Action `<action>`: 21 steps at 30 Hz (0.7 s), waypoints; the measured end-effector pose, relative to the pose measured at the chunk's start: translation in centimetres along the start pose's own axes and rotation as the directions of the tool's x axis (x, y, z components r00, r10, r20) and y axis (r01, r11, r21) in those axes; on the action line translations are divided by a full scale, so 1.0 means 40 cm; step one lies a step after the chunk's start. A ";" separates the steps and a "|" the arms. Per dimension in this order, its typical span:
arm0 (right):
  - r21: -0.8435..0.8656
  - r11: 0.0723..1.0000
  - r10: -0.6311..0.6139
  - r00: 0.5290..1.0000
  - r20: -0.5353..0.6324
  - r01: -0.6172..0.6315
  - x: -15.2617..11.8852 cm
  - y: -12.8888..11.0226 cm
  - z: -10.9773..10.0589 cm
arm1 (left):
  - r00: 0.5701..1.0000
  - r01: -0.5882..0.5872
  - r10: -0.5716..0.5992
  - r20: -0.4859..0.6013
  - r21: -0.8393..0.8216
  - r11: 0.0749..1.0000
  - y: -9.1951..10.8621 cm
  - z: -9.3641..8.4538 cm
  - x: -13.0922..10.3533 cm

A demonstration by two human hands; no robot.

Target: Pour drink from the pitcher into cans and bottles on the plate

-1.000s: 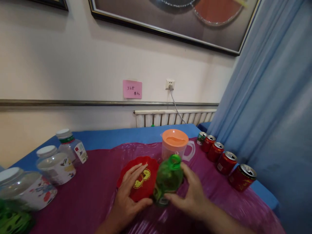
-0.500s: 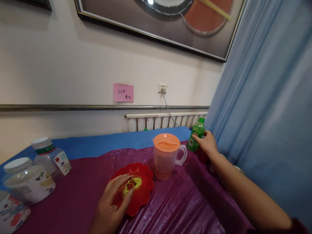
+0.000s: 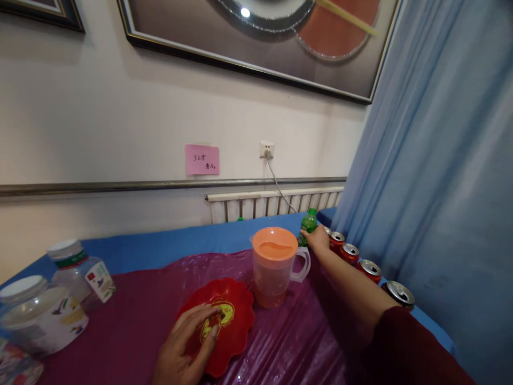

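My right hand is wrapped round a green plastic bottle, upright at the back of the table beside the wall. Over a red scalloped plate with a yellow printed centre, my left hand is held with thumb and fingers apart; I see nothing in it. Between the two hands stands a clear pitcher with an orange lid and an orange-tinted bottom, its handle turned to the right.
Several opened drink cans line the right edge, by a blue curtain. Clear jars with white lids stand at the left. Purple plastic sheeting covers part of the blue tabletop. A radiator runs along the wall behind.
My right hand has moved left and farther back with the green bottle, which now stands close behind the pitcher's handle. The cans are more exposed. My left hand stays over the plate.
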State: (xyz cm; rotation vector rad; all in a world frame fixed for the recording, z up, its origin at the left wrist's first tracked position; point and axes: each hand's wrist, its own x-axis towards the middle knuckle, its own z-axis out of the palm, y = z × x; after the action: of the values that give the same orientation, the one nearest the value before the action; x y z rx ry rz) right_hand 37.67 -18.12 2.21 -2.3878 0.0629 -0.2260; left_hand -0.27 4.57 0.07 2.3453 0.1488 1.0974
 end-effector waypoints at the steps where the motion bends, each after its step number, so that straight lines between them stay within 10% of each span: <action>1: 0.015 1.000 -0.005 1.000 0.001 0.005 -0.002 0.001 0.002 | 1.000 0.009 -0.009 0.004 -0.003 1.000 -0.003 0.001 -0.002; 8: 0.189 0.974 -0.107 0.990 -0.092 0.123 -0.111 0.058 -0.080 | 1.000 0.018 -0.019 -0.008 -0.031 0.999 0.017 -0.006 0.002; 12: 0.314 0.930 -0.147 0.977 -0.153 0.189 -0.333 0.152 -0.156 | 0.999 0.024 -0.026 -0.038 -0.040 0.999 0.043 -0.015 0.004; 14: 0.418 0.822 -0.378 0.920 -0.108 0.387 -0.480 0.180 -0.178 | 0.997 0.023 -0.026 -0.077 -0.038 0.999 0.053 -0.021 0.004; 16: 0.482 0.682 -0.671 0.732 0.116 0.549 -0.621 0.173 -0.184 | 0.993 0.022 -0.027 -0.117 -0.041 0.999 0.061 -0.029 0.006; 19: 0.658 0.373 -0.917 0.151 0.369 0.654 -0.780 0.101 -0.161 | 0.983 0.015 -0.028 -0.184 -0.074 0.997 0.071 -0.043 0.015; 21: 0.715 0.221 -0.894 -0.155 0.420 0.664 -0.850 0.037 -0.130 | 0.967 0.022 -0.054 -0.248 -0.132 0.991 0.074 -0.053 0.025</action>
State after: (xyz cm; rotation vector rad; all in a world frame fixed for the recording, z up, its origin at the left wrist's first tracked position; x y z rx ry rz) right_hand 3.34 -19.00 0.03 -1.5856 -1.9215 0.3664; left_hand -1.57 3.28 3.37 2.0762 0.2081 1.3415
